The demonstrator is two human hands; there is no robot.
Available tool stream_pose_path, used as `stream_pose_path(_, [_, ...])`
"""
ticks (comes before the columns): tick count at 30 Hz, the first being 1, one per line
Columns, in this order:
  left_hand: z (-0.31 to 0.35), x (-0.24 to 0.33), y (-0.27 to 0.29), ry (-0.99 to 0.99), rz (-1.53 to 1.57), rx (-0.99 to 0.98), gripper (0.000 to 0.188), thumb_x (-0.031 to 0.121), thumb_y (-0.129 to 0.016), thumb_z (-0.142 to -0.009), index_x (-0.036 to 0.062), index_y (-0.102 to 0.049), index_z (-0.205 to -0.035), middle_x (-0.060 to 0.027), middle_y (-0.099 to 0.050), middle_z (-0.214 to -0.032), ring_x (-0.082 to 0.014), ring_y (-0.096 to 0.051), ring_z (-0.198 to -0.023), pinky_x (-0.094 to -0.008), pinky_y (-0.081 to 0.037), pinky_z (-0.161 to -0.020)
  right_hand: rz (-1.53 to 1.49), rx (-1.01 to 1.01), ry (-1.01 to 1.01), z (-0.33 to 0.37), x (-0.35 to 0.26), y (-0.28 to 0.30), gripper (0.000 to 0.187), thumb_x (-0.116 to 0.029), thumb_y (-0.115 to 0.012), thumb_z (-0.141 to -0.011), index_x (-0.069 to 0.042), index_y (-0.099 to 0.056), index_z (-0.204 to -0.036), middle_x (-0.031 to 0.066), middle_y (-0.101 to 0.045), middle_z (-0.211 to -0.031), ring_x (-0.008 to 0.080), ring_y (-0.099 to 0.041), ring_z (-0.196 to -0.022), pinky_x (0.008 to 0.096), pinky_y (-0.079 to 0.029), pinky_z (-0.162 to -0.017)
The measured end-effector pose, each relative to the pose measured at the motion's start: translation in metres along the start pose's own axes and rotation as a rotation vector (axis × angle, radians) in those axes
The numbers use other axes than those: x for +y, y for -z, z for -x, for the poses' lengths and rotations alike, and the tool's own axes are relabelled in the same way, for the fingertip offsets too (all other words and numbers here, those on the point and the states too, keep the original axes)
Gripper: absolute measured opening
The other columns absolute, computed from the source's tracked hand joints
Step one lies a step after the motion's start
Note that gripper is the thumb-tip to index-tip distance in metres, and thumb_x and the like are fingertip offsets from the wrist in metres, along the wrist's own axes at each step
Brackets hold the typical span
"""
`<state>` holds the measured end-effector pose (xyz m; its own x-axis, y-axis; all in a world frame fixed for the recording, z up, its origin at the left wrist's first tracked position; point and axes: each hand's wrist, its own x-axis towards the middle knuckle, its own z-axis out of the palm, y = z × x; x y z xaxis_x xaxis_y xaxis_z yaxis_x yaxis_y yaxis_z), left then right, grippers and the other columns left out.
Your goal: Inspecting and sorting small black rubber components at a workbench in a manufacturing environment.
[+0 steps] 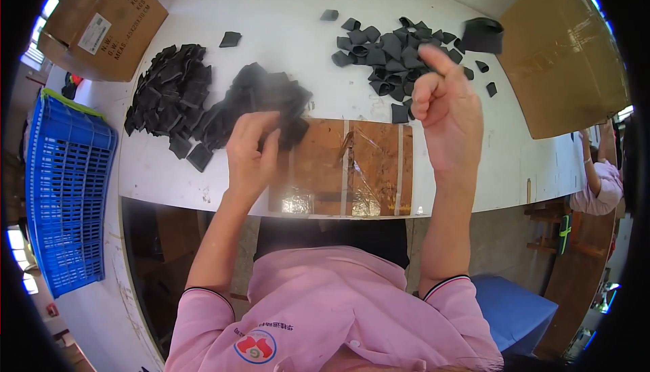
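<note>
My left hand (253, 150) is closed at the near edge of a heap of small black fabric pieces (254, 88). Thumb and fingers come together on a dark piece (295, 132), partly blurred by motion. Over the near side of a second group of black pieces (393, 47), my right hand (449, 115) is raised. Its index finger stretches out, the others are loosely bent, and nothing shows in it. Several pieces in that group are loops with open ends. Beyond the right fingertips a larger-looking black loop (482, 36) appears; I cannot tell whether it is in the air.
A taped brown board (318, 169) lies at the table's front edge. Another black heap (169, 91) is to the left. Cardboard boxes (101, 20) (565, 54) stand at both far sides. Left is a blue basket (71, 189); lower right, a blue stool (511, 308). Another person (599, 182) is at right.
</note>
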<state>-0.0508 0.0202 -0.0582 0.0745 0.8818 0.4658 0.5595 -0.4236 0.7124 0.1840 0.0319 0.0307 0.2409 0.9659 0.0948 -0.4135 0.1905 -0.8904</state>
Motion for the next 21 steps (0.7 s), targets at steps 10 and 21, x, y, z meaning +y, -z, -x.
stream_pose_path(10, [0.015,-0.054,-0.015,-0.186,-0.604,-0.333,0.023,-0.001,-0.064,-0.069,0.0020,-0.059,-0.091,-0.0119,-0.059,-0.098,-0.0293,-0.057,-0.090,-0.0370,-0.045,-0.073,0.278,-0.202,-0.455,0.082,0.075,0.048,0.025,-0.021,-0.051,-0.093,0.000,-0.063,-0.090,-0.0023,-0.052,-0.064,0.0042,-0.043,-0.055,0.0185,-0.035,-0.050])
stream_pose_path(21, [0.022,-0.012,-0.007,0.622,0.450,-0.189,0.002,-0.001,-0.064,-0.076,-0.0001,-0.063,-0.074,-0.0081,-0.061,-0.073,-0.0184,-0.059,-0.061,-0.0260,-0.044,-0.054,0.675,-0.337,-0.013,0.096,0.074,0.010,0.009,-0.007,-0.058,-0.086,0.001,-0.062,-0.086,0.0018,-0.058,-0.069,0.0073,-0.051,-0.060,0.0224,-0.040,-0.055])
